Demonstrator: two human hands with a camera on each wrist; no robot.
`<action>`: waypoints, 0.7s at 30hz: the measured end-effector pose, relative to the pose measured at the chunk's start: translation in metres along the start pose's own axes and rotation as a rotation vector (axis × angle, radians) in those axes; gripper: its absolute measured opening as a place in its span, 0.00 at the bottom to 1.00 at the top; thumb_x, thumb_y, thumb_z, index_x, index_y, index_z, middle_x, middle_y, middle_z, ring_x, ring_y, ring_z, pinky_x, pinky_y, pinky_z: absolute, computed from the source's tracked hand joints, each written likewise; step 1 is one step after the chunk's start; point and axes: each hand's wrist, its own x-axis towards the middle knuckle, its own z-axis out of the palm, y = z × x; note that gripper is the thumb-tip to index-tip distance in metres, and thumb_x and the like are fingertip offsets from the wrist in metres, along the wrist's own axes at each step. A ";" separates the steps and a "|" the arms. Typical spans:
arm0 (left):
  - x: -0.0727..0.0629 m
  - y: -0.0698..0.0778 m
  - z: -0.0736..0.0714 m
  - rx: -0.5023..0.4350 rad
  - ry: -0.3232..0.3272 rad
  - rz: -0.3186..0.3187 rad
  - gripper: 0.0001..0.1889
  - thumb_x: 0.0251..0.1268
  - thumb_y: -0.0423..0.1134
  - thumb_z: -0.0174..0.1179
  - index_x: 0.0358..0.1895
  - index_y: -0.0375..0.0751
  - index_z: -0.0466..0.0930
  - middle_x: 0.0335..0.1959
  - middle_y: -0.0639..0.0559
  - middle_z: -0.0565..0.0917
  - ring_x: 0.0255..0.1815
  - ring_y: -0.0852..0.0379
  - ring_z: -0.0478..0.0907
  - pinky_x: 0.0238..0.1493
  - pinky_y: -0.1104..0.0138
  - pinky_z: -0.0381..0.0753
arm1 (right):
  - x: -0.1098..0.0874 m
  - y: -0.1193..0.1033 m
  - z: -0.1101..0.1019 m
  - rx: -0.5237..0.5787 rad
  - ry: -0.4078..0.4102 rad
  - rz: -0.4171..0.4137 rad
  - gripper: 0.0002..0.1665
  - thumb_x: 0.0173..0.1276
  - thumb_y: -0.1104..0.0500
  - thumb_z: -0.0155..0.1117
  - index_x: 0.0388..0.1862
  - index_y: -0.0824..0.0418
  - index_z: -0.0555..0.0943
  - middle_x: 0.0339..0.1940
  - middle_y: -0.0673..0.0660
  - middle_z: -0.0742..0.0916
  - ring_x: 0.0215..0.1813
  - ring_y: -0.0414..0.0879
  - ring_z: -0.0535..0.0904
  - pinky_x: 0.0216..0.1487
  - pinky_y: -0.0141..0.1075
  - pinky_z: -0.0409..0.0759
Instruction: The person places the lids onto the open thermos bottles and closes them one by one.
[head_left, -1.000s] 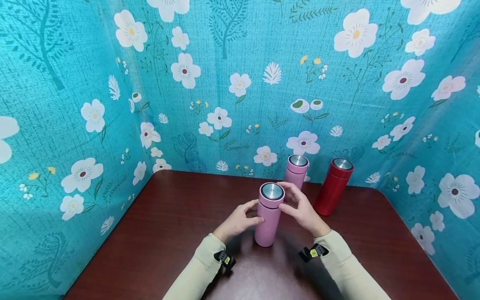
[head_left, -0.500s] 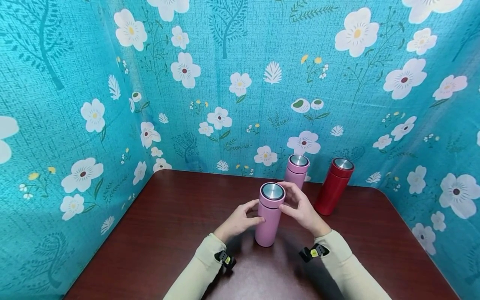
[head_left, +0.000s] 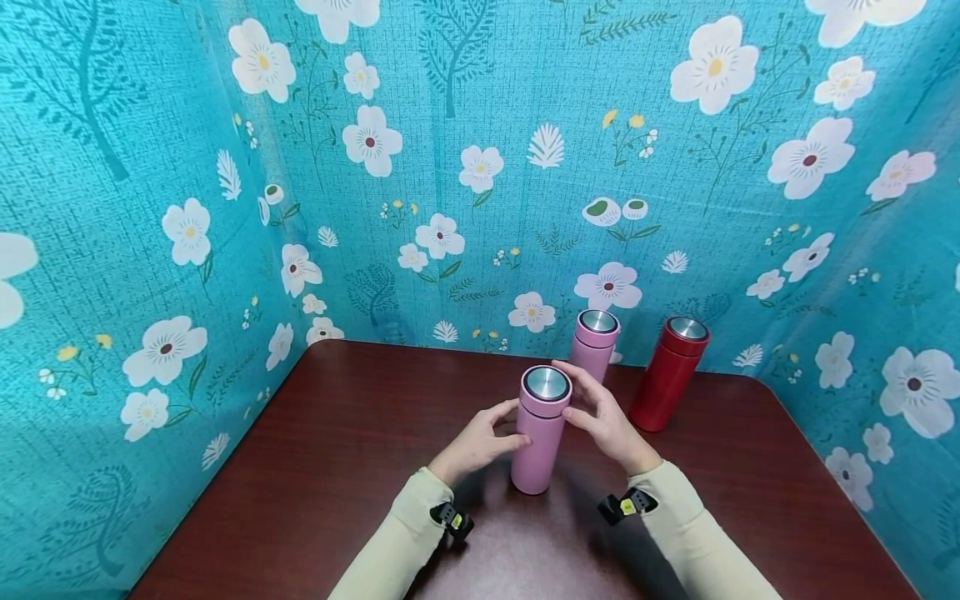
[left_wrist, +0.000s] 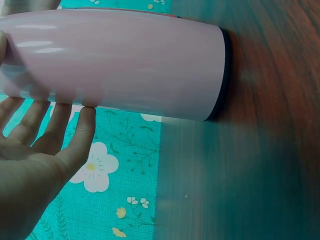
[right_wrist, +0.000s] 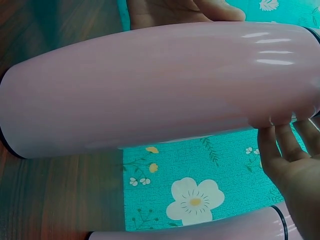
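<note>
A pink thermos flask (head_left: 537, 450) with a steel-topped lid stands upright on the table between both hands. My left hand (head_left: 478, 443) holds its body from the left, thumb on the near side. In the left wrist view, the left fingertips (left_wrist: 89, 111) touch the flask's wall. From the right, my right hand (head_left: 602, 417) holds the flask near the lid (head_left: 545, 396), with its thumb at the seam below. The right wrist view has several right fingertips (right_wrist: 267, 132) against the upper body.
Behind the right hand stands a second pink thermos flask (head_left: 592, 346), partly hidden. A red thermos flask (head_left: 669, 375) is to its right. The dark wooden table (head_left: 360, 417) meets a blue flowered cloth (head_left: 480, 242) at the back and sides.
The right hand's fingers and thumb have shifted slightly about the lid. The left hand and the flasks stay almost still.
</note>
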 end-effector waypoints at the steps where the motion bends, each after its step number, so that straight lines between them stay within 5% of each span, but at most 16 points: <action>1: 0.000 0.000 0.000 0.001 0.000 0.002 0.32 0.62 0.41 0.63 0.69 0.45 0.64 0.62 0.48 0.73 0.59 0.48 0.73 0.51 0.63 0.77 | 0.000 0.000 0.000 -0.004 0.000 -0.002 0.36 0.64 0.68 0.54 0.72 0.63 0.58 0.63 0.62 0.73 0.61 0.44 0.72 0.54 0.38 0.75; 12: 0.001 0.001 0.000 -0.002 0.006 -0.014 0.32 0.63 0.38 0.62 0.70 0.45 0.63 0.62 0.48 0.72 0.59 0.48 0.72 0.51 0.64 0.77 | 0.001 -0.001 0.000 -0.021 0.025 0.018 0.36 0.61 0.68 0.61 0.67 0.63 0.61 0.60 0.62 0.75 0.60 0.45 0.73 0.56 0.37 0.74; 19: -0.007 0.027 0.001 -0.010 0.003 -0.019 0.31 0.63 0.36 0.62 0.68 0.37 0.63 0.61 0.43 0.73 0.58 0.44 0.73 0.50 0.63 0.77 | 0.001 0.001 0.000 -0.002 0.005 0.009 0.37 0.61 0.68 0.59 0.69 0.63 0.58 0.61 0.62 0.73 0.62 0.46 0.71 0.56 0.38 0.73; 21: -0.006 0.024 0.001 -0.018 0.002 -0.024 0.31 0.63 0.36 0.62 0.69 0.38 0.63 0.61 0.43 0.73 0.58 0.45 0.73 0.50 0.62 0.77 | 0.000 0.002 0.000 -0.001 -0.006 0.003 0.39 0.62 0.67 0.58 0.71 0.63 0.57 0.63 0.62 0.72 0.63 0.45 0.70 0.56 0.38 0.73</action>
